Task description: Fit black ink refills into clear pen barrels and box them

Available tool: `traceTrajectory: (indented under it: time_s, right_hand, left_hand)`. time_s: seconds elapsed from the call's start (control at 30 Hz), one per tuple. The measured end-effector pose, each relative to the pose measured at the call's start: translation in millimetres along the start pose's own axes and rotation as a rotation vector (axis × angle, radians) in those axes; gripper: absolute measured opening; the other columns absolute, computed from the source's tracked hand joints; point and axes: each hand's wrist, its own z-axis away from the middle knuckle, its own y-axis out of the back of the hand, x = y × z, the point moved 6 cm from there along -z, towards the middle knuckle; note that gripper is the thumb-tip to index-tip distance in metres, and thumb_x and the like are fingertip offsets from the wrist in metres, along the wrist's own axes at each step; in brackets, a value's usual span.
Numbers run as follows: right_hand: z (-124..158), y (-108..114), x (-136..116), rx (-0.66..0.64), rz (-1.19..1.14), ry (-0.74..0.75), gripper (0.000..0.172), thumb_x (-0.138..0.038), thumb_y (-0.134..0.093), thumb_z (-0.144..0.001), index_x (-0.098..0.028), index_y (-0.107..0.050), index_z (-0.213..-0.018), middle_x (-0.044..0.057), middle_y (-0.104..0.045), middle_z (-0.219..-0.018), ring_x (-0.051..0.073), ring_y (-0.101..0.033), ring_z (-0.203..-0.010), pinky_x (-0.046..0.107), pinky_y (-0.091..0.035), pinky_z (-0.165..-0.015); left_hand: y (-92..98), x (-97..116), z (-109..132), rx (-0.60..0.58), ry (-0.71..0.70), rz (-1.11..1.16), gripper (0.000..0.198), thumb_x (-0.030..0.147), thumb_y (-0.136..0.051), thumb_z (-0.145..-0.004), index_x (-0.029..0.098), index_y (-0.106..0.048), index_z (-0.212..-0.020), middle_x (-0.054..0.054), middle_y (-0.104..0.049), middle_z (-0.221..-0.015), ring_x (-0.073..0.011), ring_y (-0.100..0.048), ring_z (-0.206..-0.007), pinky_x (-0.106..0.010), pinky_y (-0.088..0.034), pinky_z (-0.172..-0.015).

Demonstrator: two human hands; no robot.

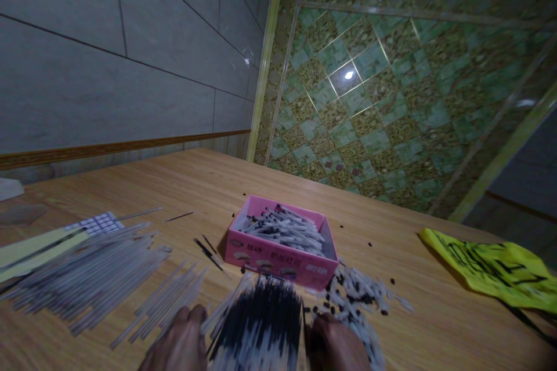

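A dense pile of thin pen refills [261, 322], black at the far end and whitish nearer me, lies at the bottom centre and is blurred. My left hand [180, 342] is curled at its left side, close to some clear plastic tubes [167, 295]. On the other side, my right hand [337, 345] is closed, with a thin dark stick beside its fingers. Whatever either hand grips is hidden by the fingers and the blur. Just beyond the pile stands a pink box [281, 264] holding many short whitish pieces with black ends [285, 229].
Whitish small parts [363, 295] and black bits are scattered right of the box. A larger spread of clear tubes [96, 278] lies left, by a yellow-and-checked sheet [47, 246]. A yellow bag [491, 266] lies at right. Tiled walls [130, 69] edge the wooden table [174, 177].
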Motion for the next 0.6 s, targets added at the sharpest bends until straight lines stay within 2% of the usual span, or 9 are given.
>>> traceTrajectory:
  time_s: [0.2, 0.33, 0.5, 0.6]
  right_hand:
    - [3.2, -2.1, -0.1, 0.063, 0.011, 0.011, 0.019, -0.011, -0.052, -0.072, -0.021, -0.064, -0.083, 0.006, -0.07, -0.09, 0.023, -0.068, -0.078, 0.024, -0.038, -0.057]
    - [4.4, -1.0, -4.1, 0.059, 0.004, 0.027, 0.016, -0.012, -0.052, -0.074, -0.021, -0.064, -0.079, 0.006, -0.07, -0.086, 0.021, -0.068, -0.075, 0.023, -0.035, -0.054]
    - [3.9, -4.7, -4.2, 0.029, 0.012, 0.029, 0.013, -0.015, -0.053, -0.077, -0.021, -0.064, -0.078, 0.006, -0.07, -0.085, 0.022, -0.069, -0.074, 0.023, -0.033, -0.052]
    - [3.5, -6.2, -4.4, 0.024, -0.011, 0.046, 0.013, -0.015, -0.053, -0.075, -0.021, -0.064, -0.078, 0.006, -0.069, -0.087, 0.021, -0.068, -0.074, 0.023, -0.035, -0.053]
  left_hand:
    - [2.1, 1.2, 0.5, 0.065, -0.016, 0.08, 0.033, 0.012, -0.029, -0.086, 0.024, -0.058, -0.097, -0.006, -0.062, -0.1, -0.0197, -0.064, -0.082, -0.033, -0.042, -0.072]
    - [0.0, -5.9, -1.7, 0.049, 0.001, 0.122, 0.03, 0.016, -0.032, -0.087, 0.026, -0.061, -0.089, -0.004, -0.065, -0.094, -0.0187, -0.064, -0.084, -0.03, -0.042, -0.075]
    - [3.5, -5.6, -1.5, 0.029, -0.042, 0.132, 0.035, 0.012, -0.035, -0.084, 0.023, -0.059, -0.107, -0.007, -0.062, -0.107, -0.0199, -0.063, -0.091, -0.031, -0.043, -0.075]
    - [5.5, -1.4, 0.2, -0.01, -0.025, 0.122, 0.032, 0.013, -0.035, -0.084, 0.024, -0.063, -0.096, -0.006, -0.063, -0.1, -0.0203, -0.063, -0.089, -0.032, -0.043, -0.074]
